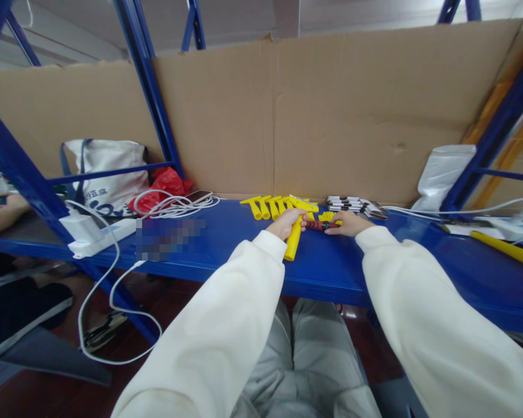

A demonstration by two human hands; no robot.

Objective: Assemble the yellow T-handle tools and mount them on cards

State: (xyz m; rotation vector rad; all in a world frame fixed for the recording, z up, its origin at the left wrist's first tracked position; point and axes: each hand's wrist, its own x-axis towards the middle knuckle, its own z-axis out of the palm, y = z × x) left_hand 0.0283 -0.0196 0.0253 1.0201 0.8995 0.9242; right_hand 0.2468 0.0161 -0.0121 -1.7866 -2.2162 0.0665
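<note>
My left hand (286, 224) is closed around a yellow T-shaped tool (292, 247), its round handle slanting down toward me over the blue shelf (239, 244). The fingers cover part of its head. My right hand (347, 223) grips a dark red and black handle (317, 225), which looks like a screwdriver's and points left at the yellow tool. Its tip is hidden by my left fingers. Several more yellow T-shaped tools (265, 210) lie in a row behind my left hand. Small yellow pieces (326, 216) sit just behind my right hand.
Black-and-white packets (347, 204) lie behind my right hand. Left are a coiled white cable (174, 206), a red bag (168, 184), a cloth bag (113, 171) and a power strip (107, 238). A cardboard wall (331, 116) closes the back. Another person's arm (9, 209) shows far left.
</note>
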